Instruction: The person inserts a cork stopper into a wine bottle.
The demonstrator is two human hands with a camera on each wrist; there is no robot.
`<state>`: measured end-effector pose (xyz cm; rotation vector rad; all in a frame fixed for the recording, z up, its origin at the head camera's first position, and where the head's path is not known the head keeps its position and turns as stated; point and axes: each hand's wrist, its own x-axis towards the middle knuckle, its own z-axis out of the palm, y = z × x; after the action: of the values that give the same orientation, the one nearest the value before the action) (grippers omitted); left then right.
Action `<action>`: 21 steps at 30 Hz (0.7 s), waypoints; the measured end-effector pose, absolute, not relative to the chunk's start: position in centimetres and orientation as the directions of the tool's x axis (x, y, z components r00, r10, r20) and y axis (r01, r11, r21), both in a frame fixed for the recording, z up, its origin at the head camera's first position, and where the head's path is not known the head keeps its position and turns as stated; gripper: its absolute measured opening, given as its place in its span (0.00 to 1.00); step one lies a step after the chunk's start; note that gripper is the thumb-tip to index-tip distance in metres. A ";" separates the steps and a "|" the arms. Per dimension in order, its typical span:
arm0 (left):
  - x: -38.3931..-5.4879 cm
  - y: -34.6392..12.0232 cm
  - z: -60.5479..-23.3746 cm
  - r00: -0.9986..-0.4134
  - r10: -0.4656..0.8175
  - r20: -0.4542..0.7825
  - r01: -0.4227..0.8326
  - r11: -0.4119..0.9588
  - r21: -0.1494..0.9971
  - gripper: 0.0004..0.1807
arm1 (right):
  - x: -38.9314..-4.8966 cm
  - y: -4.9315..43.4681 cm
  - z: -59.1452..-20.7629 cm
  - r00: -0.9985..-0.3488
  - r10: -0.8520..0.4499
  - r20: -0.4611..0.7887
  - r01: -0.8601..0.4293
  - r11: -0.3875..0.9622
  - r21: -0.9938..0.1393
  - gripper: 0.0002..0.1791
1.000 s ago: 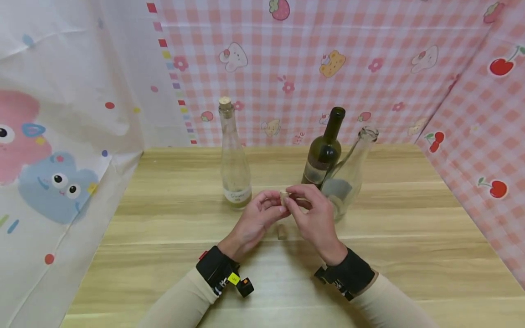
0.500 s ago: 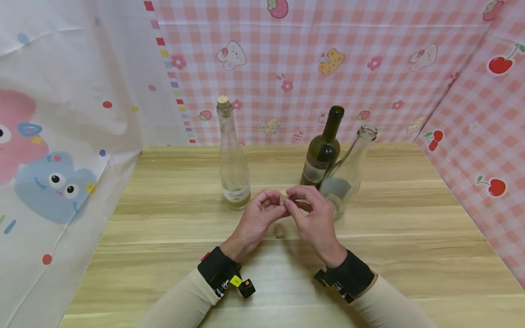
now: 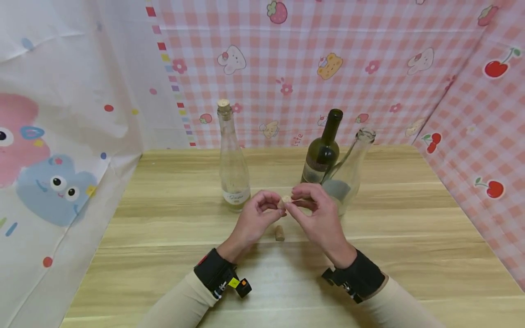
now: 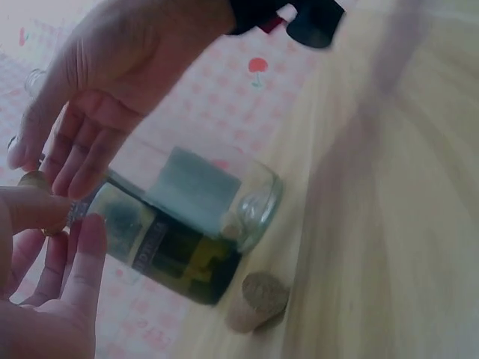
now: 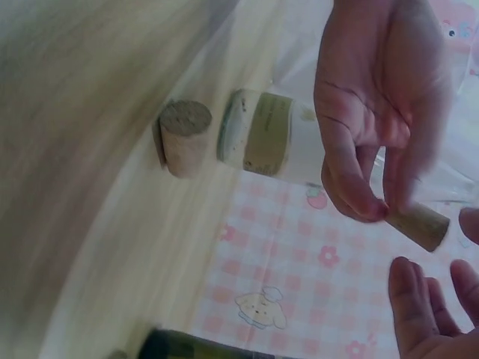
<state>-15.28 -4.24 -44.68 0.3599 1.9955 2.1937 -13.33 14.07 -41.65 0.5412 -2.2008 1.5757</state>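
My left hand [image 3: 256, 216] pinches a small cork [image 5: 423, 226] by one end between thumb and fingertips. The cork's other end points toward my right hand [image 3: 321, 214]. In the right wrist view, the right thumb and fingers [image 5: 408, 295] stand spread around that free end, with a gap showing between. A second cork [image 3: 280, 233] stands on the table just below the hands. To the left stands a clear bottle [image 3: 234, 168] with a cork in its mouth. Behind the right hand are an uncorked green bottle [image 3: 321, 155] and an uncorked clear bottle [image 3: 348, 175].
The hands are above a wood-grain table [image 3: 184, 273]. A pink checked cloth [image 3: 262, 82] hangs behind it, another covers the right side, and a white cartoon-print cloth [image 3: 69, 114] hangs on the left. The green bottle and right clear bottle stand close together.
The cork between the hands has tilted, so its round end now shows in the head view. My right hand has shifted slightly right and its fingers have spread. The bottles have not moved.
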 end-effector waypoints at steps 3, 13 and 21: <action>-15.2 -4.4 -44.6 -0.954 0.266 0.138 0.135 -0.027 0.990 0.15 | -13.2 14.5 -41.4 -0.870 -0.110 0.480 -0.490 0.294 -0.821 0.18; -15.1 -4.5 -44.4 -0.865 0.281 0.417 0.479 0.210 0.852 0.12 | -12.5 15.0 -41.1 -0.918 -0.163 0.360 -0.393 0.282 -0.875 0.23; -15.0 -4.6 -44.2 -0.808 0.291 0.512 0.587 0.342 0.734 0.12 | -12.3 14.7 -42.0 -0.917 -0.148 0.370 -0.398 0.276 -0.875 0.23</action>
<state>-14.96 -4.57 -44.17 0.9467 2.7992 1.7537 -12.32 14.72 -41.98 0.5077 -2.3280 1.6957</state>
